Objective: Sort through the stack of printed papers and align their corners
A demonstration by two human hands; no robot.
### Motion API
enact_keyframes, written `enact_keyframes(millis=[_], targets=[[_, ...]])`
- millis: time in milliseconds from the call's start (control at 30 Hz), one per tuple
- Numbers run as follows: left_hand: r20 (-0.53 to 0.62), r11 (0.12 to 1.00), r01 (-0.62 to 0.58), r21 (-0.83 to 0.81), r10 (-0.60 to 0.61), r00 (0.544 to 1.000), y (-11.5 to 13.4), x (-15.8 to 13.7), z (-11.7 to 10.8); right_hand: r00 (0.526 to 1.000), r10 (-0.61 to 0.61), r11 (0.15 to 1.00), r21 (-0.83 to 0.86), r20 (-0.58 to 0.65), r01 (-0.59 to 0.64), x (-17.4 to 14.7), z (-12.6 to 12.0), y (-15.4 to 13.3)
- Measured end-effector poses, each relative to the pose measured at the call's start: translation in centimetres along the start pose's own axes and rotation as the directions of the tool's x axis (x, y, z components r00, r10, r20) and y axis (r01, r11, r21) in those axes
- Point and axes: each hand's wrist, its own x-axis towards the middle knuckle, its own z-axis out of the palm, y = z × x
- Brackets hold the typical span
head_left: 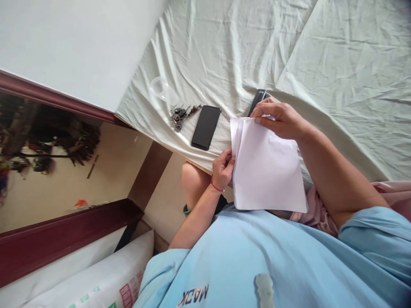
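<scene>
A thin stack of white paper sheets (268, 167) lies over the edge of a bed covered with a pale green sheet (244, 47). My left hand (223, 167) pinches the near left edge of the sheets; a red string is tied round its wrist. My right hand (281, 119) grips the far corner of the same stack with its fingertips. Both hands hold the paper between them, above my lap.
A black phone (206, 127) lies face up left of the paper, with a bunch of keys (180, 115) and a clear plastic lid (161, 89) beyond it. A second dark phone (257, 101) peeks out behind my right hand. A dark red door frame (64, 239) stands at left.
</scene>
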Motion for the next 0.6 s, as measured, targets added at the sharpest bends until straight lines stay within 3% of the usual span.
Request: enact_keyframes(millis=[267, 600], targets=[[-0.081, 0.981, -0.018, 0.195, 0.034, 0.996, 0.0, 0.0, 0.3, 0.999, -0.025, 0.992, -0.125, -0.027, 0.021, 0.2, 0.1, -0.4], [-0.068, 0.965, 0.026, 0.260, -0.008, 0.998, 0.8, 0.1, 0.4, 0.993, 0.098, 0.943, -0.313, -0.069, -0.114, 0.2, 0.6, -1.4]])
